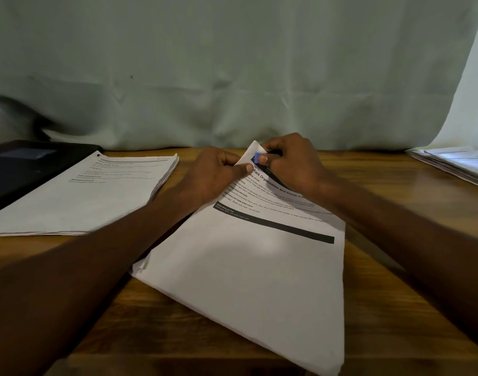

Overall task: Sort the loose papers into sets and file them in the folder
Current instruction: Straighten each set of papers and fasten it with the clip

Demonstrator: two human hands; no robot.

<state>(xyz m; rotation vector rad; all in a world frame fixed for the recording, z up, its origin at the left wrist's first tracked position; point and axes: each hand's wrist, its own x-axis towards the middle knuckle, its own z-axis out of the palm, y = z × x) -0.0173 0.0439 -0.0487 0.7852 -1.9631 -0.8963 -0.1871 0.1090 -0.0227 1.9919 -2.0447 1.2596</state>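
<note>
Folder point(21, 169) far left, clipped stack point(91, 196) beside, angled set point(259, 267) centre, loose papers point(454, 164) far right.

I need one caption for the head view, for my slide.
Both hands fix a blue clip onto the paper set's corner.
</note>
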